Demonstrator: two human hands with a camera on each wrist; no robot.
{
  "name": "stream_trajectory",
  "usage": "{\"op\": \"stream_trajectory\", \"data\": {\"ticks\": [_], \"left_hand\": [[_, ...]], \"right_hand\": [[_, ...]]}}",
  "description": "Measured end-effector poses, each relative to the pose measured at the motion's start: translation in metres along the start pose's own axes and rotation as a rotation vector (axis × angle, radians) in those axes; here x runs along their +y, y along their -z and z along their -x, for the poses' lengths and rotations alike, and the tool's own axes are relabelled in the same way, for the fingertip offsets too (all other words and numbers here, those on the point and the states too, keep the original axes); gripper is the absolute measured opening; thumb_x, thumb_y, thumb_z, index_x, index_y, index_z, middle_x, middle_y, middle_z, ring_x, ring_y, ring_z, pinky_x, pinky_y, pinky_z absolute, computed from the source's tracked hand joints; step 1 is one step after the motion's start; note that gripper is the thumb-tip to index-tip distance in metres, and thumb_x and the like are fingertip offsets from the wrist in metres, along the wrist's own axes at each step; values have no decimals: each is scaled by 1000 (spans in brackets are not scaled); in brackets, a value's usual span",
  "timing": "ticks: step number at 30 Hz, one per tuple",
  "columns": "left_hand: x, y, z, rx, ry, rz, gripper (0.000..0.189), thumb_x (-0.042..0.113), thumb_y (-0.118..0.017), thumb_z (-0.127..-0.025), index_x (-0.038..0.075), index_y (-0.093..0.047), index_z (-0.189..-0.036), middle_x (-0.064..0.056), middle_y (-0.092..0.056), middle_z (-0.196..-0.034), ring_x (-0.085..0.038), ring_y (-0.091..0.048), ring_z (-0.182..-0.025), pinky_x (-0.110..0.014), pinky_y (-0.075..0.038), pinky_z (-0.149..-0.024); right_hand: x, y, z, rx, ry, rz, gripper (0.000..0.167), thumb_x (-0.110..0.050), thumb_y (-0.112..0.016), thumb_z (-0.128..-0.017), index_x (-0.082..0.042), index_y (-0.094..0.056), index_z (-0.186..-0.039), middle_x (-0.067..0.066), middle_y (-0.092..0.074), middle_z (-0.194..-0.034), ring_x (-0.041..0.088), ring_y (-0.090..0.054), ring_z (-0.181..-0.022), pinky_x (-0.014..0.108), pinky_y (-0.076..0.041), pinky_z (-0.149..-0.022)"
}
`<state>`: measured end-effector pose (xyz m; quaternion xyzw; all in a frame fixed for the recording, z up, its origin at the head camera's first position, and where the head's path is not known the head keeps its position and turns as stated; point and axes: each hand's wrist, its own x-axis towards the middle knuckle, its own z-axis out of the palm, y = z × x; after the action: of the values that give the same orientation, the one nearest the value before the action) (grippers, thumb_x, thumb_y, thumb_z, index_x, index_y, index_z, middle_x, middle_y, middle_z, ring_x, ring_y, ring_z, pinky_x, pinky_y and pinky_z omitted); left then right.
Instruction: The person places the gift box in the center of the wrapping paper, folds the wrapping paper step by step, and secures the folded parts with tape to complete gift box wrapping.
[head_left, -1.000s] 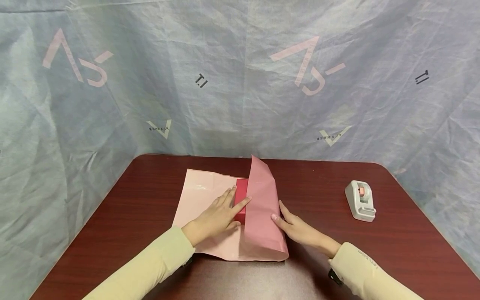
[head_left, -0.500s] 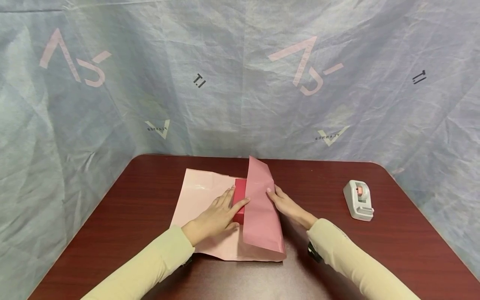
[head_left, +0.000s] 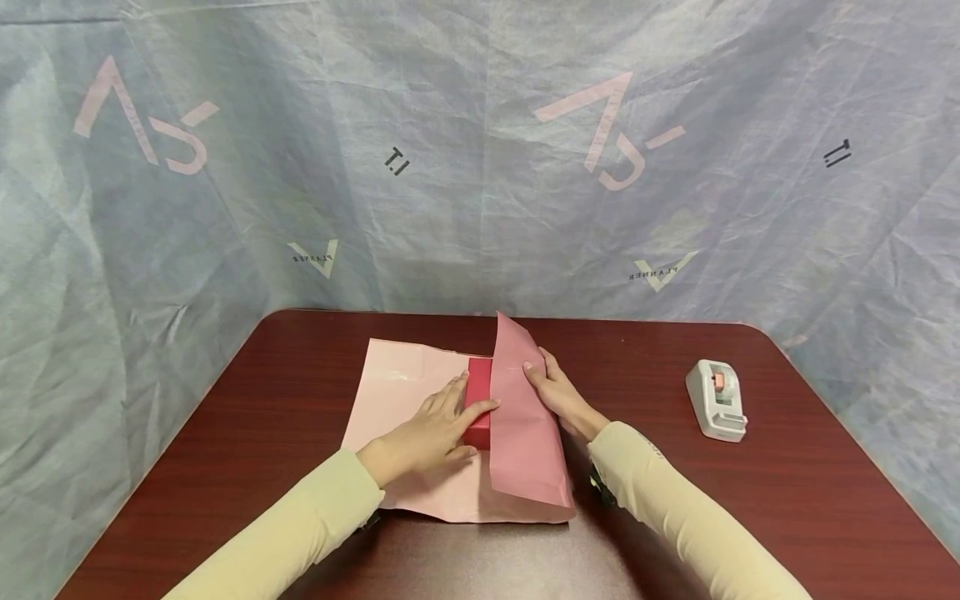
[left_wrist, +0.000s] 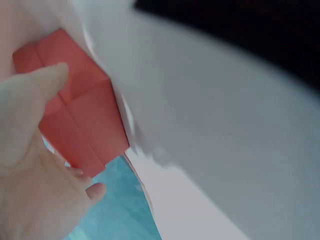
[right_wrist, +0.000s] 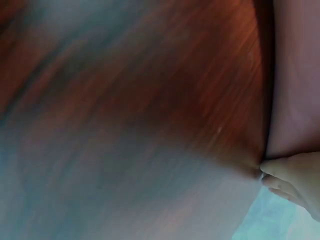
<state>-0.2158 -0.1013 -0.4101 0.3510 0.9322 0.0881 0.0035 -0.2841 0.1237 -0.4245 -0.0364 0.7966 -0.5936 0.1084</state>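
Observation:
A red box [head_left: 480,383] lies on a sheet of pink wrapping paper [head_left: 401,375], its right part hidden under the paper's folded-over flap [head_left: 521,442]. My left hand [head_left: 420,437] rests on the box with spread fingers: one finger on top, the others along its left side. In the left wrist view the thumb [left_wrist: 52,80] lies across the red box [left_wrist: 87,110]. My right hand [head_left: 562,396] pinches the paper along the fold near its far end, thumb on the flap. The right wrist view shows these fingertips [right_wrist: 272,167] at the paper's edge [right_wrist: 295,100].
A white tape dispenser [head_left: 717,400] stands on the right side of the dark red wooden table [head_left: 637,358]. A grey-blue printed cloth [head_left: 435,225] hangs behind and at both sides of the table.
My right hand has slid away from me along the paper's fold, from its middle toward the far end. The left hand has stayed on the box.

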Motion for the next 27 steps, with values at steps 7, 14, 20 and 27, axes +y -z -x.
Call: {"op": "stream_trajectory", "data": {"ticks": [7, 14, 20, 27], "left_hand": [[-3, 8, -2, -41, 58, 222, 64, 22, -50, -91, 25, -14, -145, -25, -5, -150, -39, -10, -139, -59, -21, -105], [-2, 13, -10, 62, 144, 388, 62, 21, -43, -94, 10, -10, -146, -21, -21, -146, -37, -24, -134, -59, -26, -102], [9, 8, -20, 135, 247, 276, 62, 39, -35, -97, 3, -19, -145, -23, -27, -140, -38, -31, -129, -55, -30, -101], [17, -3, -25, 69, 324, 253, 70, 48, -32, -96, 2, -13, -146, -24, -6, -151, -41, -12, -138, -55, -22, -107]], "right_hand": [[1, 1, -1, 3, 58, 50, 63, -29, -40, -97, -11, -7, -147, 16, -14, -152, 29, -12, -140, 50, -12, -112], [-2, 3, -2, -37, 72, 132, 68, -31, -39, -98, -10, 2, -147, 17, -6, -153, 30, -6, -141, 50, -9, -112], [-1, 4, -2, -38, 78, 139, 69, -32, -40, -97, -10, 2, -147, 17, -6, -153, 29, -7, -141, 50, -9, -112], [-2, 4, -2, -27, 58, 145, 67, -33, -38, -98, -8, 0, -147, 18, -10, -152, 31, -8, -141, 51, -10, -112]]}}
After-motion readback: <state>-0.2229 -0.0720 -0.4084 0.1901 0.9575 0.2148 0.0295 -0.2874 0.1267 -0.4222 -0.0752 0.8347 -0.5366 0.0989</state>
